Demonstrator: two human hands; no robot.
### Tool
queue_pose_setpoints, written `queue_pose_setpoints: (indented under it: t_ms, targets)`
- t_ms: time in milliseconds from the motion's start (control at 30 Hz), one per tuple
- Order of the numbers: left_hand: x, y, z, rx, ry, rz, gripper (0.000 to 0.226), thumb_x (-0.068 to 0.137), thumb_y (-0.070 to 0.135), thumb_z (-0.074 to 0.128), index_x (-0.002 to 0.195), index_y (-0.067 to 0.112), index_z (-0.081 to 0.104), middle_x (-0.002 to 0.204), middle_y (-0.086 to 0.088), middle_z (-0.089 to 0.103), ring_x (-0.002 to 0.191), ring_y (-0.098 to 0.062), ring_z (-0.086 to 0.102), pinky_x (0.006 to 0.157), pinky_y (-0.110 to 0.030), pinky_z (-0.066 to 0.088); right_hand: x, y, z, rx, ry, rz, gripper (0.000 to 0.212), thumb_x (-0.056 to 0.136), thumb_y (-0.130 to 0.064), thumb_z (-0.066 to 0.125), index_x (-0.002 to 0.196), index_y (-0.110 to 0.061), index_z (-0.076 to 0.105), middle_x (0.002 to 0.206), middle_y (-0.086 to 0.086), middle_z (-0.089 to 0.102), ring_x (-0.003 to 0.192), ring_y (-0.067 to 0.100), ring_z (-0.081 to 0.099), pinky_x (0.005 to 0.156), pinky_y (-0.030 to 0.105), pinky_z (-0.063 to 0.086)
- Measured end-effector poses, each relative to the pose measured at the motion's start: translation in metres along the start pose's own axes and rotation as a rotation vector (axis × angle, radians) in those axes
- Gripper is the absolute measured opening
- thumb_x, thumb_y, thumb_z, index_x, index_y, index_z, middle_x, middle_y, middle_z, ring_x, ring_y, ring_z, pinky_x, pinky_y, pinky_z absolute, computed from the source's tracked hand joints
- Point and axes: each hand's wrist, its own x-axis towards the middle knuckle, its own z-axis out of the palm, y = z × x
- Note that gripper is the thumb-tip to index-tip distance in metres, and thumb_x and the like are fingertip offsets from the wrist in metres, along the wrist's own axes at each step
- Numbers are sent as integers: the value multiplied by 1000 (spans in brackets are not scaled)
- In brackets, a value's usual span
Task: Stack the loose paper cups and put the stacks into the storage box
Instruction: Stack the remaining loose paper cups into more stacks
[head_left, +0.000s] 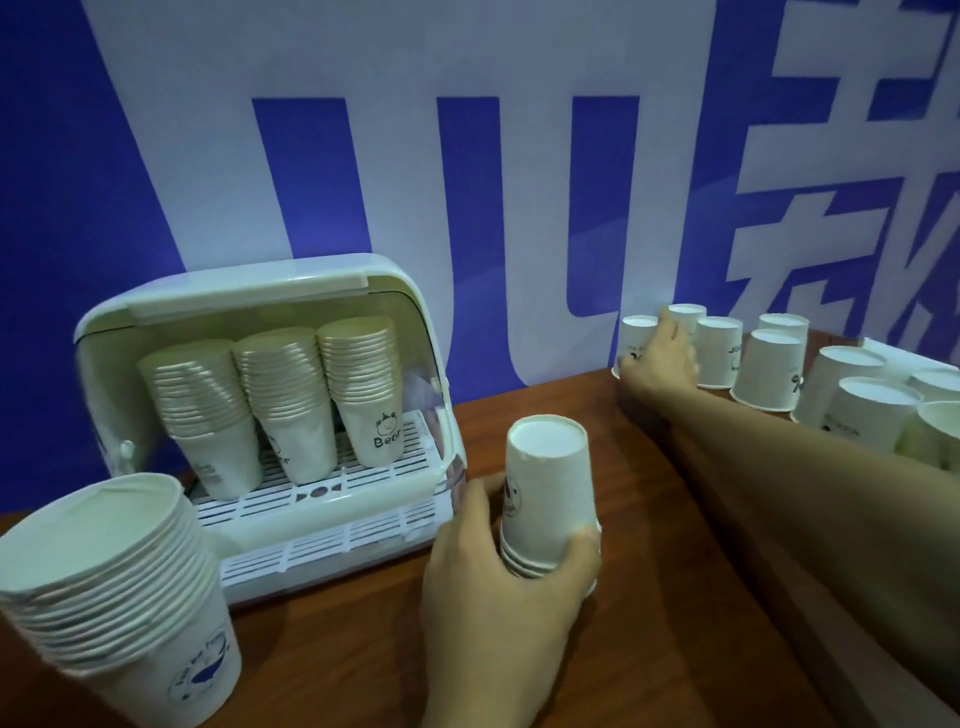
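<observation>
My left hand grips a short stack of upside-down white paper cups, fingers and thumb curled round its lower rims, on the brown wooden tabletop. Just to the left of that hand stands the pale plastic storage box with its lid raised, three tall upturned cup stacks on its slatted white rack. Nearer me and further left of that hand is another tall stack of upturned white cups. My right hand reaches far forward, fingers wrapped on one loose upside-down white paper cup at the far edge; more loose upturned cups crowd to the right of that hand.
</observation>
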Motion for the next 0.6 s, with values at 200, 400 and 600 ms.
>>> queue_pose_setpoints:
  t_ms: [200,400,600]
  targets:
    - [1,0,3,-7,45,-24,68,46,73,69,108,46,62,100,19,73,96,-5,71,88,-38,59,1,-1,25,-18,79,12,78,86,-40,72,149,-22,30,140,19,48,133,41,44,110,57,35]
    - [-1,6,-1,-12,7,-58,67,48,75,73,109,52,59,102,23,73,97,-3,70,89,-36,59,-38,-27,-10,319,66,-114,69,67,-54,71,125,-22,54,120,3,62,112,26,60,97,51,52]
    - [-3,13,-5,16,-36,-48,70,56,78,72,119,51,58,112,23,71,105,-4,68,93,-41,58,-132,-72,-109,741,-151,-366,56,87,-36,76,132,-35,44,107,-9,59,95,11,62,73,17,53]
